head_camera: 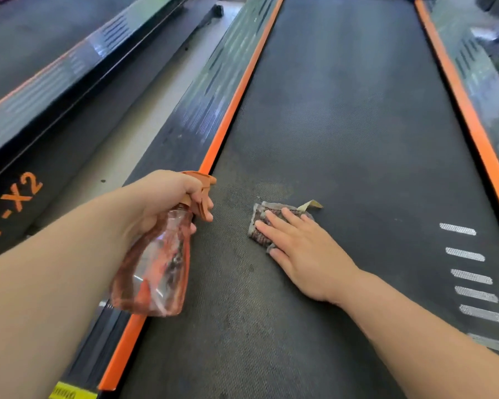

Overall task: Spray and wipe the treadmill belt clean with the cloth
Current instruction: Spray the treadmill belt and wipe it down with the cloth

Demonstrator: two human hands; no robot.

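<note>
Right hand flat on folded, soiled cloth; belt dusty.

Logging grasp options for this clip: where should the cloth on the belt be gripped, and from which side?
Pinch the tan flap curling up at the far right corner of the cloth, coming from above on its far side. The rest lies flat on the treadmill belt under the straight fingers of the right hand, so only that lifted corner likely offers a grip an edge.

The dark treadmill belt runs between 2 orange strips. A small folded cloth lies flat on it, nearer the left strip.
</note>
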